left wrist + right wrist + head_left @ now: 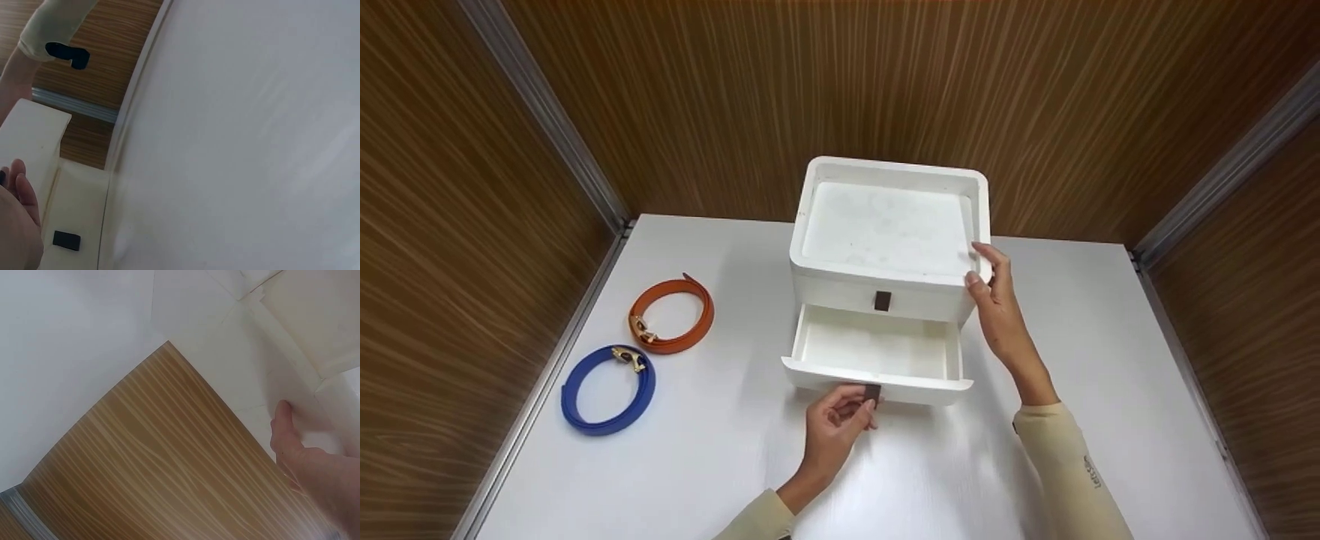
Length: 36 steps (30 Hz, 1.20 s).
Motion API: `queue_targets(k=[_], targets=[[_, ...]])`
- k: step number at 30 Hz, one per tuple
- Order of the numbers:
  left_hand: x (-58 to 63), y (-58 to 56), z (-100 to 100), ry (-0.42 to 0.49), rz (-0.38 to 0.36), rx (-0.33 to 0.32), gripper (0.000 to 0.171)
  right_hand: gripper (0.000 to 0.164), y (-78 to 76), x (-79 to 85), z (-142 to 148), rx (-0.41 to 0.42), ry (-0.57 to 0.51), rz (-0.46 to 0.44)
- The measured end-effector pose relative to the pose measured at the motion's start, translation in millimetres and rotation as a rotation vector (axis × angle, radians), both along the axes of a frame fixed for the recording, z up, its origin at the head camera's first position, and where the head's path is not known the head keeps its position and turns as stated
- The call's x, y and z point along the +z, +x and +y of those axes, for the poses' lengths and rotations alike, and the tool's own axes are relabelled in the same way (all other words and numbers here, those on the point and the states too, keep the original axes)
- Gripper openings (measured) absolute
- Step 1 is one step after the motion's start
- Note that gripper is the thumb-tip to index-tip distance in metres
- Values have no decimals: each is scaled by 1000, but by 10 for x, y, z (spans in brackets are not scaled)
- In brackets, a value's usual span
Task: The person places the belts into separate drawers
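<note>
A white two-drawer box (847,289) stands on the table, its top a shallow tray. The lower drawer (877,352) is pulled out toward me and has nothing in it; the upper one is closed, with a dark tab on its front. With thumb and fingers my left hand (829,435) pinches the dark pull tab (872,393) of the lower drawer. My right hand (999,307) grips the box's front right top corner, thumb on the front rim and fingers over the side. In the right wrist view that hand (304,455) lies along the white side wall.
To the left on the white table (697,435) lie two coiled belts with gold-coloured buckles: an orange belt (705,319) and, nearer me, a blue belt (589,427). Wood-grain panels (720,97) with metal edge strips enclose the table at the back and both sides.
</note>
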State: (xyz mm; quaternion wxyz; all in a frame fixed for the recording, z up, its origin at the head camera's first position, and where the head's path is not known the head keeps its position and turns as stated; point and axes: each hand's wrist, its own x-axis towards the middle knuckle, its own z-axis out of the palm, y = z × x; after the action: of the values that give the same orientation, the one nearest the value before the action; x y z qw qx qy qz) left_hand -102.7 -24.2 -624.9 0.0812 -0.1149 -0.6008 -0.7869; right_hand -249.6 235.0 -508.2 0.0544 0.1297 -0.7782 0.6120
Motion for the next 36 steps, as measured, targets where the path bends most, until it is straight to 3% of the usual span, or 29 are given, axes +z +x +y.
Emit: queue_targets(k=[12, 36], targets=[[-27, 104, 1, -70, 80, 10, 15, 56, -2, 15, -5, -5, -2, 2], [-36, 211, -49, -95, 52, 6, 11, 56, -7, -27, -26, 9, -10, 11]])
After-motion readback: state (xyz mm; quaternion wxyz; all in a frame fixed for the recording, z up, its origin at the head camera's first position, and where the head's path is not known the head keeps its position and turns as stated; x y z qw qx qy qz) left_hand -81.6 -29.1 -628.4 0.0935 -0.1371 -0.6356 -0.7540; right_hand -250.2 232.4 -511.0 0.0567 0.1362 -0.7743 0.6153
